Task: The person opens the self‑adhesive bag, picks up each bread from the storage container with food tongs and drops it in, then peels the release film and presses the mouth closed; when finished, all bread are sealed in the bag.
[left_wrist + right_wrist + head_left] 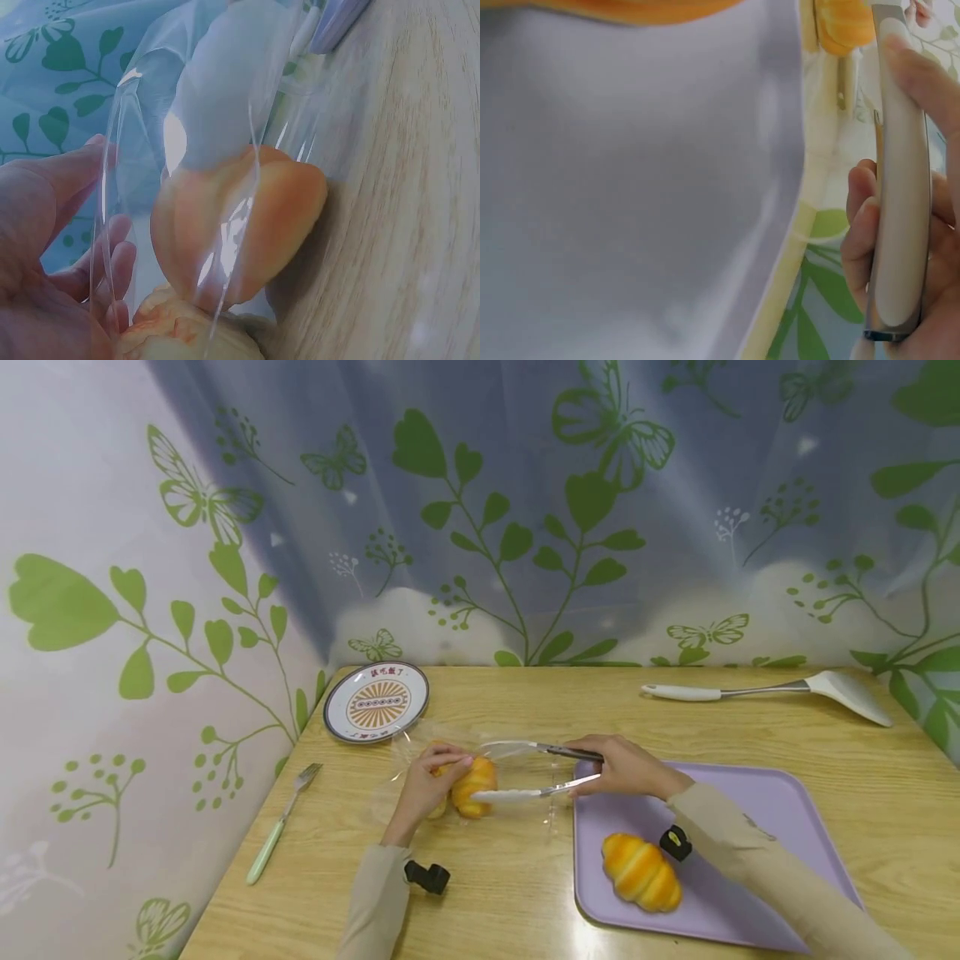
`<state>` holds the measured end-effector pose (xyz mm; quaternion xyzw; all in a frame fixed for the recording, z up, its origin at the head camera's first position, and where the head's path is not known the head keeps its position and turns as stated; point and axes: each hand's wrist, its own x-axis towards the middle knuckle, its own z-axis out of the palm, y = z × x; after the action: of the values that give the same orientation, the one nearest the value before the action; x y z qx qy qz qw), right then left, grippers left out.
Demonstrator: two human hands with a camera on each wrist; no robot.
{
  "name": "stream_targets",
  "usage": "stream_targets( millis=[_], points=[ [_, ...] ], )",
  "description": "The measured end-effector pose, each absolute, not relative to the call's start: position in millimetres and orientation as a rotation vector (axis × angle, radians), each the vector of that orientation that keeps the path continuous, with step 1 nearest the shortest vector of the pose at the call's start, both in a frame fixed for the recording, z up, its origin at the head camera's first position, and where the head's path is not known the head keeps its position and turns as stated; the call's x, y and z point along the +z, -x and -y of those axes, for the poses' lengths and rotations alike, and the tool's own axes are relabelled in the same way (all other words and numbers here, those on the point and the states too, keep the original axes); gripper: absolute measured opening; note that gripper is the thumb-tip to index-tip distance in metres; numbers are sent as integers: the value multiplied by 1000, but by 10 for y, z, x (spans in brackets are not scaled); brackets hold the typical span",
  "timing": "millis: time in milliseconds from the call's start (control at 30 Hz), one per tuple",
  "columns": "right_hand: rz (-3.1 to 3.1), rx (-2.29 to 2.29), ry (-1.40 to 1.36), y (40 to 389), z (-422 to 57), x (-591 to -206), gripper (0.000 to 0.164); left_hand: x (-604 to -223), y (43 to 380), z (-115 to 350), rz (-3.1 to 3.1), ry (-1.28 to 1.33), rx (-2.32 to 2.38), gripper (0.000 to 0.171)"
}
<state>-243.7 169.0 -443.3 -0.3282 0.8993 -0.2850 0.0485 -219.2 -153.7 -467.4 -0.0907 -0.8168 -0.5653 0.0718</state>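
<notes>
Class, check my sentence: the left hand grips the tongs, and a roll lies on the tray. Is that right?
The wrong hand is named: the right hand grips the tongs, as the head view shows. A roll does lie on the tray.

A glossy orange-yellow croissant-shaped roll (pixel 480 770) lies inside a clear, crinkled plastic bag (pixel 139 127) on the table (pixel 510 893), a paler bread (pixel 184 335) touching it. Metal tongs (pixel 517 794) – white-tipped, cream-gripped – reach into the bag, arms spread, one tip against the orange-yellow roll.
</notes>
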Motion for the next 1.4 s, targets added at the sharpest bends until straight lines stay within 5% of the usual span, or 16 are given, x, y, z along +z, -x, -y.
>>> stream_targets(
  millis=[500,1033,1400],
  points=[
    [-2742,-916,737,2014,-2443,-4342,76,-4664,2184,1532,2488,240,-1697,17],
    [-2695,-1079,805,1280,-3370,-4372,63,-4646,2188,1537,2517,227,-1659,17],
    [-2905,-962,684,1194,-3351,-4420,60,-4663,2192,1520,2542,204,-1649,17]
  ],
)
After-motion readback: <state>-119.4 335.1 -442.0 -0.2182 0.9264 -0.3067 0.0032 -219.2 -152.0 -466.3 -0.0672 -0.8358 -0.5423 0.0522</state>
